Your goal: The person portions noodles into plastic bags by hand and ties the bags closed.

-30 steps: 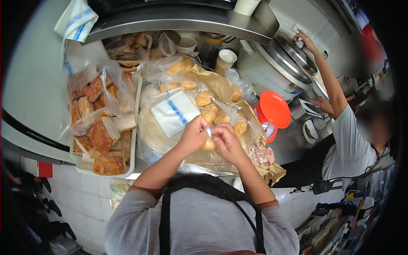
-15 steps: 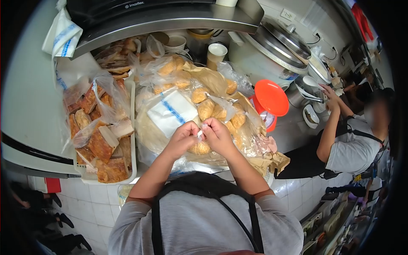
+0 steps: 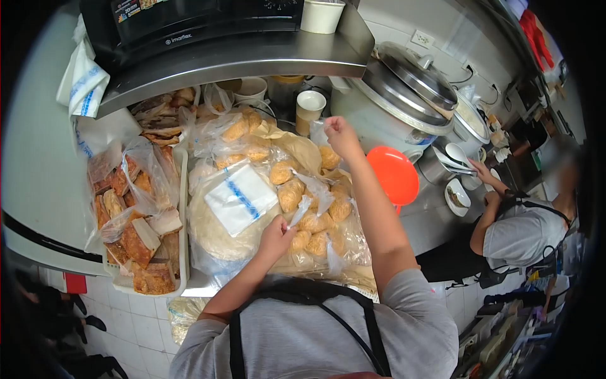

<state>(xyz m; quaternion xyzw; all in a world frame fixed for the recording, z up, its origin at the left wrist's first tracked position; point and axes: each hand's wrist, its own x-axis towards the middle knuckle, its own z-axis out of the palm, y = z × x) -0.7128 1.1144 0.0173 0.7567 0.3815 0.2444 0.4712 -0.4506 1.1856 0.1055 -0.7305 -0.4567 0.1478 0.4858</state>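
Observation:
My left hand [image 3: 276, 240] is closed on the twisted neck of a clear plastic bag [image 3: 299, 213], low over the pile. My right hand [image 3: 341, 138] is raised toward the back, fingers pinched, above several knotted bags of orange-yellow food [image 3: 291, 194]. Whether anything sits in that pinch is too small to tell. Left of the bags, a stack of white plastic bags with a blue stripe [image 3: 243, 201] lies on a large clear bag with pale contents [image 3: 211, 230]. Brown paper [image 3: 287, 146] shows among the food bags.
A bin of roasted meat pieces [image 3: 182, 240] stands at left. To the right are an orange-red scale pan [image 3: 392, 175], a big rice cooker [image 3: 372, 104] and a paper cup [image 3: 310, 107]. A steel shelf [image 3: 240, 60] overhangs the back. A co-worker [image 3: 530, 227] handles utensils at right.
My hands were together at a bag's neck. They have parted: the right has moved up and away to the back, the left slightly down and left. The view has shifted.

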